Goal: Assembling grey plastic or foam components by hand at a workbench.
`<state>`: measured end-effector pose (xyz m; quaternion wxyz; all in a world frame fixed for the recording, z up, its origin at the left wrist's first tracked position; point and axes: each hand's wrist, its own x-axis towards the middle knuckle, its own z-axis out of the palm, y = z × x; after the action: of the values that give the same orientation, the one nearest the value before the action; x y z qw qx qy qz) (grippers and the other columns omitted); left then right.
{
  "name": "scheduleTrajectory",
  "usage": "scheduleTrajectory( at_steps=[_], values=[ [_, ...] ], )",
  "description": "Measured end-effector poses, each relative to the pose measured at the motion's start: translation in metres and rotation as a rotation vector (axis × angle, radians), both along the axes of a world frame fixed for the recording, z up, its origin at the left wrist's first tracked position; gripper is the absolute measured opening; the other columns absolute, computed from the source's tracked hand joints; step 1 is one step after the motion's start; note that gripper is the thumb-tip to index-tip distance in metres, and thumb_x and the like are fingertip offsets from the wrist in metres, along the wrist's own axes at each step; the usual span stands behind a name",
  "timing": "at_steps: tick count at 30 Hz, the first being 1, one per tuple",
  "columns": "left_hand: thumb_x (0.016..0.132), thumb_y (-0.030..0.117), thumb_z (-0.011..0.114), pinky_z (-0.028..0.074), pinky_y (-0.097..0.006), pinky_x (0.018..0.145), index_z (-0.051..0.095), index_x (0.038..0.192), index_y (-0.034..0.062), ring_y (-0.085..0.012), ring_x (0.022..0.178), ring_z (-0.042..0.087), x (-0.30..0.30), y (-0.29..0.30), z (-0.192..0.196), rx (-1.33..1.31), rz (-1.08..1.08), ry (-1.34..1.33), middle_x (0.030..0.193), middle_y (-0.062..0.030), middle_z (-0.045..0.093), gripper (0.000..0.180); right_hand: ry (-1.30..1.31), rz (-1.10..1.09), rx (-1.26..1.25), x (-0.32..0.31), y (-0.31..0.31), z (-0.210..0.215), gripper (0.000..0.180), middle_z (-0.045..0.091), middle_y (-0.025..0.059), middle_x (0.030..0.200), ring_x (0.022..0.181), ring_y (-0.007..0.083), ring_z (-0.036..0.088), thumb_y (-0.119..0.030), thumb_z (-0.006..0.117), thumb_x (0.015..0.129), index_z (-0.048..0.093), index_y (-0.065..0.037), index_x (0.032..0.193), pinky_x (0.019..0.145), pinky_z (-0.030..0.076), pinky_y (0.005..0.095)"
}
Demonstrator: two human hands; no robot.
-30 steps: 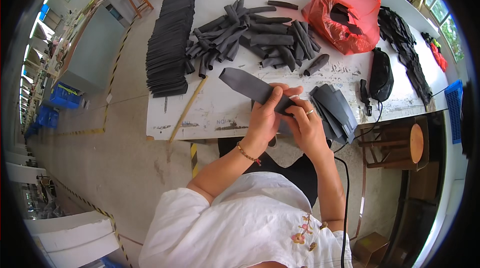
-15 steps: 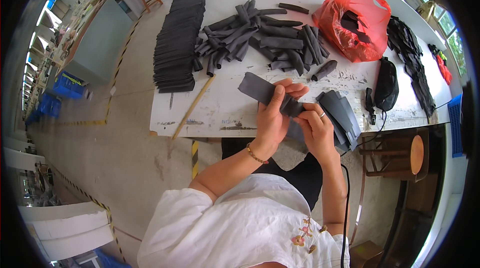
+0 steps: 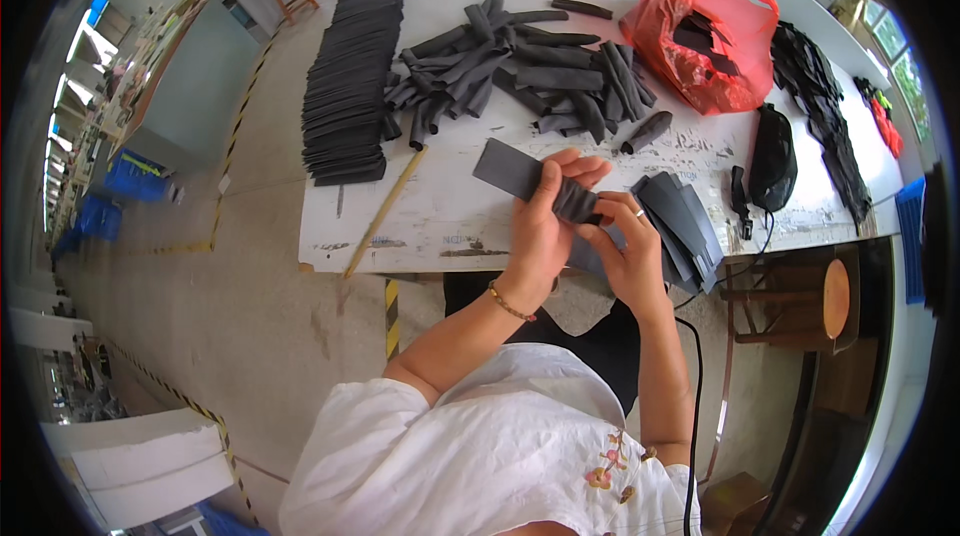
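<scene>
My left hand (image 3: 545, 226) and my right hand (image 3: 630, 251) both grip one flat dark grey fabric strip (image 3: 510, 169) just above the near edge of the white worktable (image 3: 440, 216). The strip's free end sticks out to the left; its other end is bunched between my fingers. Right beside my right hand lies a fanned stack of flat dark pieces (image 3: 680, 221). A heap of rolled dark tubes (image 3: 520, 76) lies further back on the table.
A tall stack of flat dark strips (image 3: 350, 66) runs along the table's left side, with a wooden stick (image 3: 385, 211) beside it. A red plastic bag (image 3: 705, 36), a black pouch (image 3: 772, 156) and more dark fabric (image 3: 825, 106) sit on the right. A round wooden stool (image 3: 825, 301) stands below.
Both hands have shifted slightly along the strip while keeping hold; more of it is gathered between the fingers and the free left end looks shorter.
</scene>
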<state>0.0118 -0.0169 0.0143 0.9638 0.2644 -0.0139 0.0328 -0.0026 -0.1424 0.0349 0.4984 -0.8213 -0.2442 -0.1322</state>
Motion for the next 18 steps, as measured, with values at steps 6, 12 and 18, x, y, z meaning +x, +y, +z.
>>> scheduleTrajectory(
  at_steps=[6,12,18],
  values=[
    [0.101,0.031,0.045,0.035,-0.046,0.112,0.052,0.122,0.001,-0.0334,0.122,0.053,0.012,0.014,0.012,0.102,0.062,-0.12,0.119,-0.0168,0.062,0.038,0.264,-0.244,0.59,-0.008,0.018,-0.02,0.009,0.059,0.0069,0.099,0.087,0.0129,0.055,-0.003,0.07,0.084,0.062,0.001,0.087,0.079,0.046,0.0259],
    [0.101,0.031,0.045,0.036,-0.048,0.11,0.052,0.125,0.0025,-0.0354,0.124,0.051,0.013,0.009,-0.001,0.149,-0.016,-0.224,0.128,-0.0167,0.057,0.038,0.654,-0.167,0.81,-0.004,0.005,0.003,0.034,0.058,0.002,0.095,0.08,0.0081,0.053,-0.033,0.058,0.095,0.064,0.0,0.098,0.075,0.045,0.0243],
    [0.095,0.031,0.058,0.049,-0.047,0.095,0.056,0.119,-0.0027,-0.033,0.107,0.061,0.011,0.028,0.001,0.164,0.059,0.025,0.113,-0.0193,0.063,0.041,0.303,-0.266,0.464,0.0,-0.001,-0.015,0.011,0.053,-0.0051,0.079,0.071,0.0051,0.046,-0.012,0.067,0.09,0.064,-0.003,0.086,0.064,0.036,0.0204]
  ],
)
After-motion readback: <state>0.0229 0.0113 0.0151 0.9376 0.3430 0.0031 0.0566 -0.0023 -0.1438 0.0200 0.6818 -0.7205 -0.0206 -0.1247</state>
